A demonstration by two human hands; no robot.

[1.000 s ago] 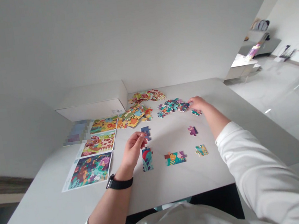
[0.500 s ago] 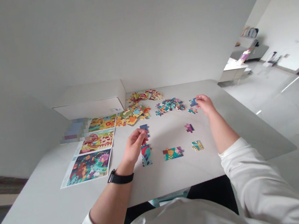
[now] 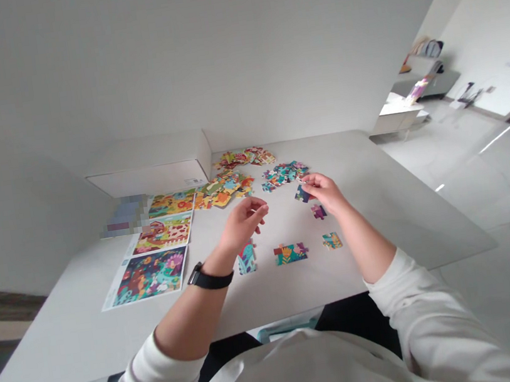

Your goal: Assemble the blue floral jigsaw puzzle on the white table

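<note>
Puzzle pieces lie heaped ahead of me; my left hand curls loosely empty, my right hand pinches narrow beside a dark blue piece; the white box has a label too small to read.

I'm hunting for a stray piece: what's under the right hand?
Just below the right hand, a purple puzzle piece lies on the table. A blue puzzle piece sits at the fingertips. Anything directly beneath the palm is hidden.

Nothing is legible: the small label on the white box is too tiny to read.
</note>
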